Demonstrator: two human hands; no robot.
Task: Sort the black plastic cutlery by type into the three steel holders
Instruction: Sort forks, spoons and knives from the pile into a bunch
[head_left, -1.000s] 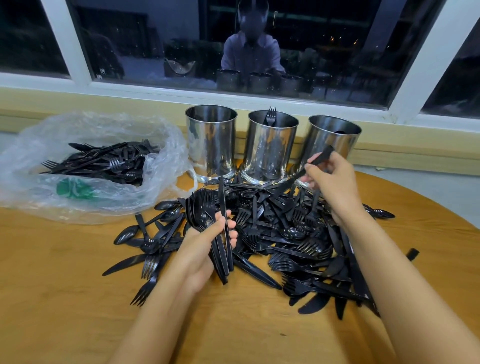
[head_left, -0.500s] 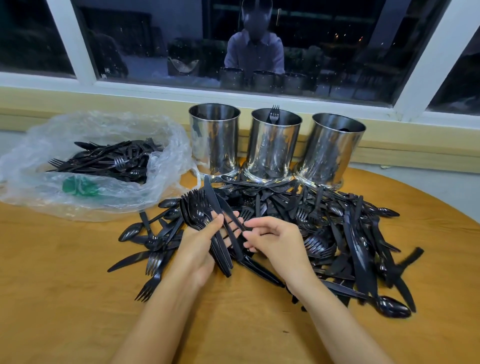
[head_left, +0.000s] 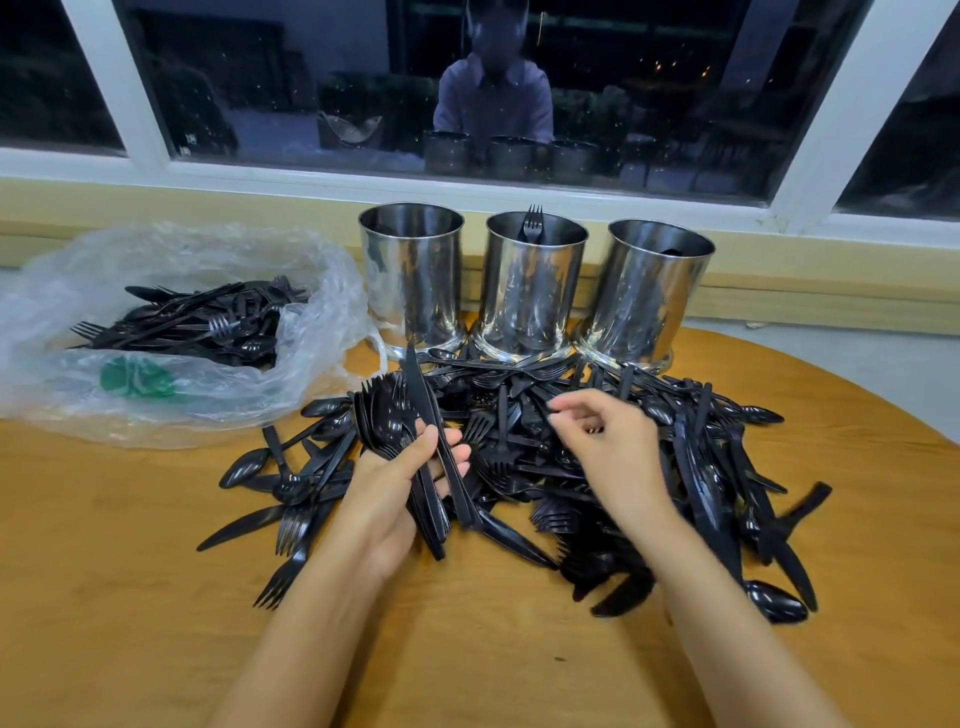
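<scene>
A heap of black plastic cutlery (head_left: 701, 441) of forks, knives and spoons lies on the wooden table in front of three steel holders. The left holder (head_left: 410, 280) shows nothing above its rim. A fork (head_left: 532, 223) stands in the middle holder (head_left: 535, 291). Something dark lies inside the right holder (head_left: 649, 301). My left hand (head_left: 384, 499) grips a bundle of forks and a knife (head_left: 387, 421) at the heap's left side. My right hand (head_left: 613, 447) hovers over the heap's middle, fingers loosely curled, with nothing seen in them.
A clear plastic bag (head_left: 182, 260) with more black cutlery lies at the left. The round wooden table (head_left: 104, 571) has bare surface at the front. A window sill and dark window run behind the holders.
My right hand came back from the right holder, met my left hand at the bundle, then moved right over the heap. My left hand kept its bundle, now with a knife on top.
</scene>
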